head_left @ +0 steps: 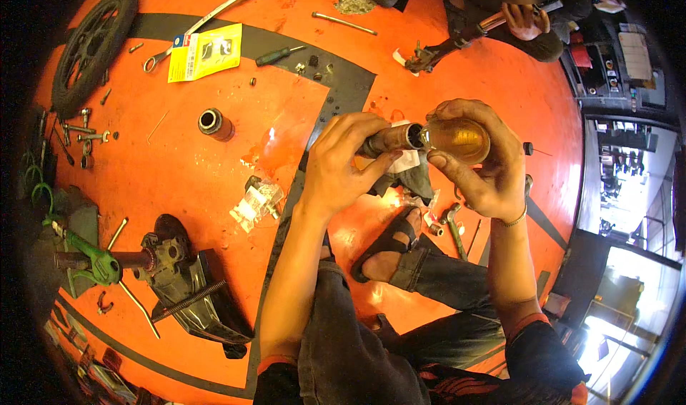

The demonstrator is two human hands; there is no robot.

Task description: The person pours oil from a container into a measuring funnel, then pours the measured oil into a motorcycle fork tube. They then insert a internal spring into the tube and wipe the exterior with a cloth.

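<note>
My left hand (337,163) is wrapped round a metal tube (391,140), whose open mouth points right and upward. A scrap of white paper or cloth (405,160) shows just under the tube, near my thumb. In my right hand (494,180) is a see-through rounded container (463,140) with amber liquid in it. It is tipped on its side, with its narrow end at the tube's mouth; whether the two touch I cannot tell. Dark cloth (411,183) lies below my hands, next to my sandalled foot (386,258).
Left lie a wheel (96,47), a long spanner (225,10), a yellow packet (207,52), a screwdriver (279,55) and a plastic bag (257,203). A short cylinder (215,124) stands upright. Nearer are a green stand (89,255) and dark metal parts (193,290). Another person's hand (525,20) grips a long part.
</note>
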